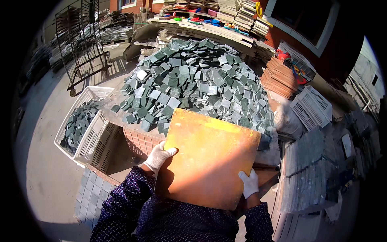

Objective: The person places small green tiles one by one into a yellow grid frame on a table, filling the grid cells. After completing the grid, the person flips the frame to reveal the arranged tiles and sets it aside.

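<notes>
I hold a large square orange-brown board [209, 157] tilted up in front of me. My left hand [158, 156], in a white glove, grips its left edge. My right hand [249, 183], also gloved in white, grips its lower right edge. Just beyond the board lies a big heap of small dark green square tiles [193, 80] on a table; the board's top edge hides the heap's near side.
A white plastic crate [86, 121] with green tiles stands at the left, another empty white crate [312, 105] at the right. Stacks of brown boards [279, 77] sit right of the heap. A metal rack on wheels [82, 48] stands far left. Grey tile sheets [304, 169] lie at my right.
</notes>
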Motion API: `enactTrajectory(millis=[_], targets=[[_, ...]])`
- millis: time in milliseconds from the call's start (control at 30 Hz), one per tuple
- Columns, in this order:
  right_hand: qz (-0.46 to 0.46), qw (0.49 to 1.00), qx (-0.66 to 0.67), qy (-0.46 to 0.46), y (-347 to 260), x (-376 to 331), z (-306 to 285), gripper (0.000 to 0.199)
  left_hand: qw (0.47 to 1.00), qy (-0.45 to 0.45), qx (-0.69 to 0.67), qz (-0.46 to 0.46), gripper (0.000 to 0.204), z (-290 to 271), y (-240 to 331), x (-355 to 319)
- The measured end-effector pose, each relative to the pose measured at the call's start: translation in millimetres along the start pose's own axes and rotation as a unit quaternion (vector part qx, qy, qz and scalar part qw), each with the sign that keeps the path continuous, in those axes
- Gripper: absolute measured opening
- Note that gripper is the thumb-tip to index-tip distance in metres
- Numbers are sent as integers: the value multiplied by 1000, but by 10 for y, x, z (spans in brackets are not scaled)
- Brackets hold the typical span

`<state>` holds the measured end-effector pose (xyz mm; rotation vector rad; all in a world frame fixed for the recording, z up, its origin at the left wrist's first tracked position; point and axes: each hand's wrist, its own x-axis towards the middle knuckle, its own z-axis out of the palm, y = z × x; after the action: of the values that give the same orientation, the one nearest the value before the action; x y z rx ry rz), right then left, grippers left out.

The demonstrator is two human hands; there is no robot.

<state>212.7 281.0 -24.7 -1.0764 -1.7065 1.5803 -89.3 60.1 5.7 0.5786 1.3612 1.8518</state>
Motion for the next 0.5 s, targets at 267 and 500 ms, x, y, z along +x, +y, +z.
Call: enactTrajectory(millis=[267, 500], targets=[[-432, 865, -214, -138, -807, -14, -180, 23, 848, -238, 326, 345, 32, -252, 752, -124], [-483, 771, -413, 29, 408, -186, -191, 26, 679, -98, 602, 408, 42, -306, -87, -451]])
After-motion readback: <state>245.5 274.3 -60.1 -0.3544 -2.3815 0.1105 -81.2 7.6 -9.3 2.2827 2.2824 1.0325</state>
